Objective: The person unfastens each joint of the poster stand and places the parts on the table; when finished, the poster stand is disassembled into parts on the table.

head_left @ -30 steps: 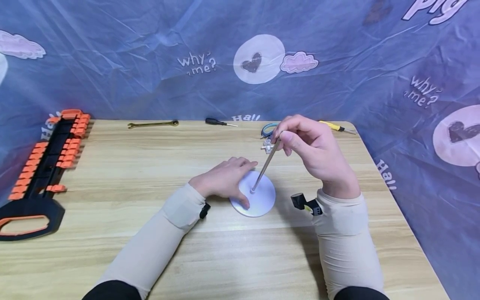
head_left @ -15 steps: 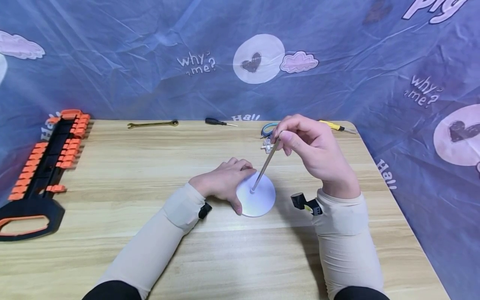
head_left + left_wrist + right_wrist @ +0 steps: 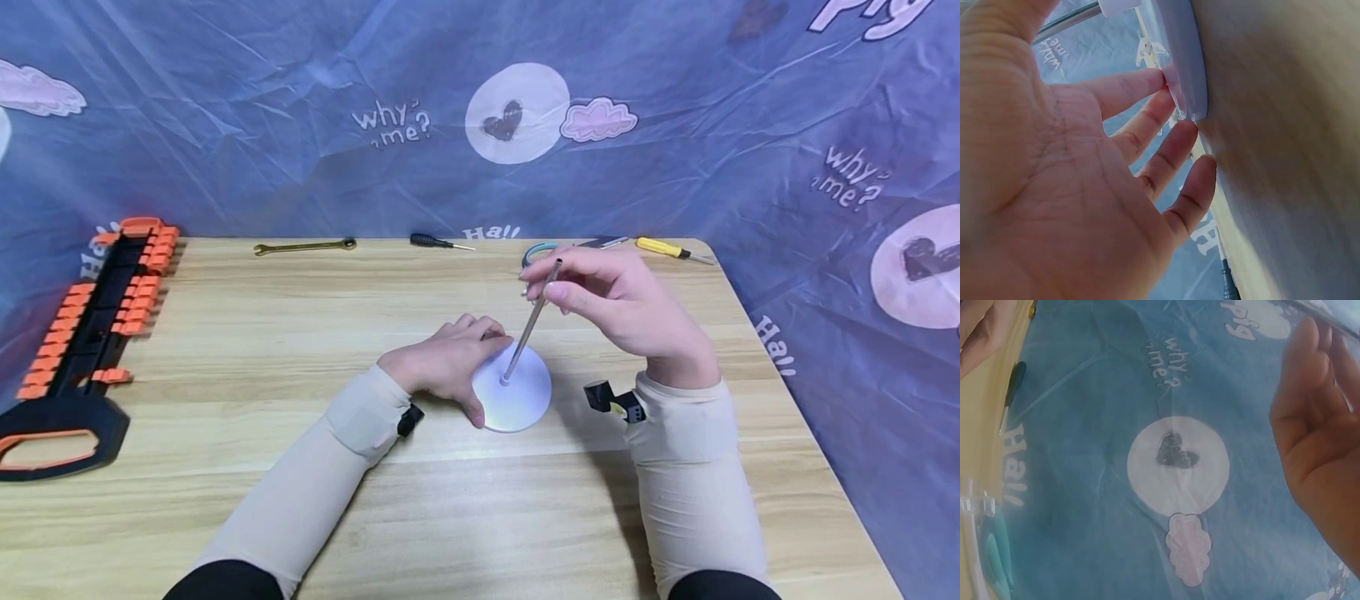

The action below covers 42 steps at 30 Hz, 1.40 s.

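A round white base (image 3: 525,404) lies on the wooden table in the middle of the head view. My left hand (image 3: 450,358) grips its left edge, thumb at the near side and fingers at the far side. In the left wrist view the fingertips touch the base's rim (image 3: 1188,62). From a small socket at the base's centre rises a slim metal tube (image 3: 528,335), leaning to the right. My right hand (image 3: 626,308) pinches the tube near its top between thumb and fingers, and the upper end shows. In the right wrist view the tube (image 3: 1319,311) is mostly out of frame.
Along the table's back edge lie a brass wrench (image 3: 303,247), a black screwdriver (image 3: 435,242), a teal-handled tool (image 3: 534,252) partly behind my right hand, and a yellow screwdriver (image 3: 667,248). Beside the teal handle is a clear plastic piece (image 3: 982,504). An orange-and-black rack (image 3: 97,325) stands left.
My left thumb has shifted from the top of the base to its near edge. The right fingers have straightened and slid along the tube, baring its top end.
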### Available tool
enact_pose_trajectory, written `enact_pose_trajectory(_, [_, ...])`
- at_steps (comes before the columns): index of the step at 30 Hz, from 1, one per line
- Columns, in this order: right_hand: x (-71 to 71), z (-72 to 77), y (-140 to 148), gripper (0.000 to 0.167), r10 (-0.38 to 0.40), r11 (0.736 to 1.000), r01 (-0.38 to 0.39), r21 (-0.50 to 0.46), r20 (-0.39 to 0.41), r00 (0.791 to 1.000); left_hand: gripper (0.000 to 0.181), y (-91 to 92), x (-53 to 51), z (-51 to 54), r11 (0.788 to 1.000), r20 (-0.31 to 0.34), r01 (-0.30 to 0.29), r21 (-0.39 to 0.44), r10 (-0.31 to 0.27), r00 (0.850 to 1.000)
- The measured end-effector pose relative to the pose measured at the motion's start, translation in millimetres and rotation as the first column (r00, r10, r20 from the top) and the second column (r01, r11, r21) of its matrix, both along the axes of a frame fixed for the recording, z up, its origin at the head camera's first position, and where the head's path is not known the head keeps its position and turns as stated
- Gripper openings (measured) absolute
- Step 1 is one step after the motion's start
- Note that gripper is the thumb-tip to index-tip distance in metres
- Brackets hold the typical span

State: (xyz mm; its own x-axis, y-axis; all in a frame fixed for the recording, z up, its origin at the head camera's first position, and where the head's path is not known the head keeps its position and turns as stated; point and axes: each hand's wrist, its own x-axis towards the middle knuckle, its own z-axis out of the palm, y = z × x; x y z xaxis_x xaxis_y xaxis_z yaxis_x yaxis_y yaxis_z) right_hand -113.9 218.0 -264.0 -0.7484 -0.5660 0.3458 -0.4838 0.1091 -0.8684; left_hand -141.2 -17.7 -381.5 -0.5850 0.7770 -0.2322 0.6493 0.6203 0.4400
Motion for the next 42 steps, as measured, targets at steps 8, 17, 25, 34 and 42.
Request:
enact_pose_trajectory(8, [-6.3,-5.8,6.0,0.020,0.105,0.984,-0.107,0.139,0.018,0.994,0.125,-0.3,-0.9,-1.0,1.000,0.009,0.001,-0.003,-0.001,1.000])
enact_pose_trajectory(17, [-9.0,-9.0,6.3,0.024,0.119,0.988,-0.112,0.102,-0.063,0.991,0.126,-0.3,-1.0,-0.1,1.000,0.024,-0.009,-0.005,0.009,1.000])
enact_pose_trajectory(25, [-9.4,-9.2,5.6,0.022,0.120,0.989,-0.113,0.093,-0.074,0.990,0.125,-0.3,0.1,1.7,1.000,0.028,-0.008,-0.006,0.008,1.000])
enact_pose_trajectory(34, [-9.1,-8.6,6.0,0.021,0.105,0.988,-0.092,0.121,-0.103,0.989,0.125,-0.3,-0.3,1.3,1.000,0.021,-0.007,-0.009,0.007,1.000])
enact_pose_trajectory(42, [-8.2,-8.4,5.7,0.020,0.086,0.989,-0.072,0.129,-0.102,0.991,0.123,-0.5,0.0,0.9,1.000,0.002,0.001,-0.012,-0.001,1.000])
